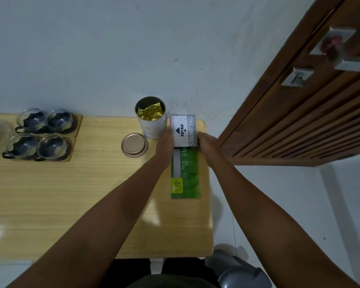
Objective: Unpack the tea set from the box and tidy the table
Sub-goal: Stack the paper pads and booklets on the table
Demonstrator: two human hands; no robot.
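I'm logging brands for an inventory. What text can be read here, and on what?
"JOYKO" and "STAMP PAD": grey stamp pad box, held between left hand and right hand.
"40", "NE": green package beneath it; its small print is unreadable.
Tea tin: label blurred.

Glossy wood table (71, 194); glass cups (44, 135); metal lid (134, 144); crinkled gold foil (151, 112) in tin.

A pale wooden bench (75, 196) stands against a plain grey-white wall (112, 48). Right of the bench, a brown slatted door (299, 121) with a metal handle (341, 57) stands open. Below the door lies pale floor (279, 215), and a soft glare marks the bench's left edge.
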